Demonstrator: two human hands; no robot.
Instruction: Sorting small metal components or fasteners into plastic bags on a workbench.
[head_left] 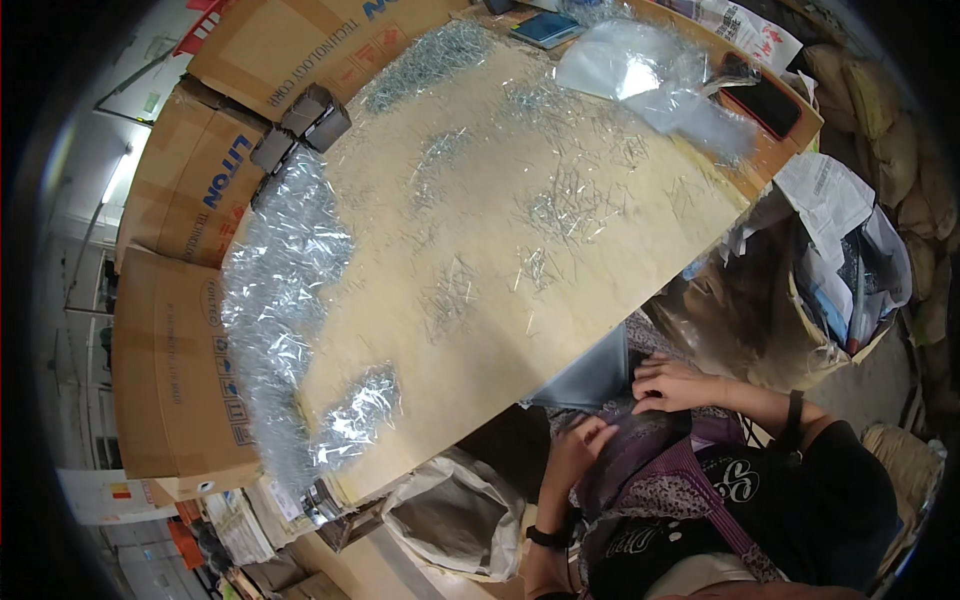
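Both hands at lap, below edge of pale wooden desk [560, 150]. Left hand [585, 440] fingers curled, pinching dark purple patterned cloth [640, 450]. Right hand [670, 385] just above, fingertips pressing same cloth; closure unclear. Cloth runs diagonally between the 2 hands. Silver metal pins [565, 205] well apart, up on desk.

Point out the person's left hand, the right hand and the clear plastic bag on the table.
left hand [582, 440], head view, knuckles.
right hand [668, 385], head view, back of hand.
clear plastic bag [640, 72], head view, its middle.
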